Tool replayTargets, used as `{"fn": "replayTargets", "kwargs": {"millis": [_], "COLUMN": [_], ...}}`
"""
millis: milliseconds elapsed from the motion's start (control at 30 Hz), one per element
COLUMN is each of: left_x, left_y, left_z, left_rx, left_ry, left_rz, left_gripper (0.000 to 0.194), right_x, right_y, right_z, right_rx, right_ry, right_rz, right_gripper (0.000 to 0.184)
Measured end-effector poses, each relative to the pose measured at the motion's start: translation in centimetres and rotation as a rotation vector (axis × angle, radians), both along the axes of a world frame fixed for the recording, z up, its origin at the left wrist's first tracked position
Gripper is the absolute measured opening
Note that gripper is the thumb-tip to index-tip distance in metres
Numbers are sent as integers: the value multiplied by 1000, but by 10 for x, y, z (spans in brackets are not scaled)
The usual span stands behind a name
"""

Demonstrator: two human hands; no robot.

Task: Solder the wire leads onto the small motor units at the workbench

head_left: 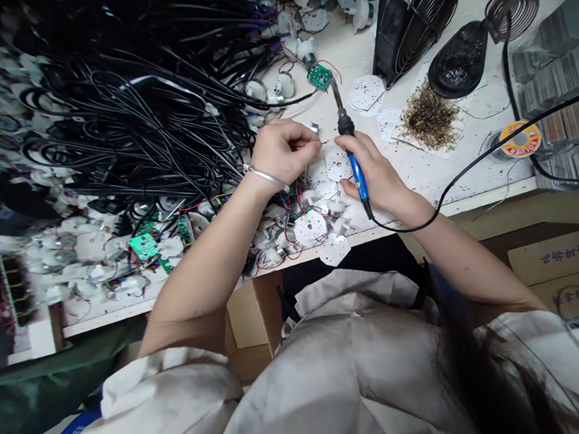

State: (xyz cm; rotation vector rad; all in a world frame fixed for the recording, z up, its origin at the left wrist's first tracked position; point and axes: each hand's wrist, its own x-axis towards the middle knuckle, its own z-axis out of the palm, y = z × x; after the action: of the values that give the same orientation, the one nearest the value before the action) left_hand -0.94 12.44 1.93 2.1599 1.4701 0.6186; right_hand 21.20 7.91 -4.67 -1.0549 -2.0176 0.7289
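My right hand grips a blue-handled soldering iron like a pen, and its metal tip points up the bench towards a small green circuit board. The tip and board look close, but I cannot tell whether they touch. My left hand is pinched around something small, with a thin red wire showing past the fingertips. A white perforated disc lies just beyond my right fingers. A bangle circles my left wrist.
A large bundle of black cables covers the bench's left side, above heaps of white wired parts. Further right are a black wire-guarded fan, a dark dish, brown debris and a solder spool.
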Motion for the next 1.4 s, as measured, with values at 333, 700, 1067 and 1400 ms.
{"fn": "replayTargets", "kwargs": {"millis": [333, 700, 1067, 1400], "left_x": [1, 1, -2, -1], "left_y": [-13, -10, -2, -4], "left_z": [-11, -15, -16, -13], "left_rx": [63, 30, 13, -8], "left_ry": [145, 164, 134, 156], "left_rz": [-244, -277, -335, -330], "left_gripper": [15, 13, 12, 14], "right_x": [0, -3, -5, -6], "right_y": [-50, -53, -50, -49], "right_z": [39, 32, 37, 34], "right_rx": [-146, -311, -457, -533], "right_ry": [719, 824, 722, 705], "right_rz": [-462, -554, -499, -471], "right_gripper": [35, 49, 55, 55]}}
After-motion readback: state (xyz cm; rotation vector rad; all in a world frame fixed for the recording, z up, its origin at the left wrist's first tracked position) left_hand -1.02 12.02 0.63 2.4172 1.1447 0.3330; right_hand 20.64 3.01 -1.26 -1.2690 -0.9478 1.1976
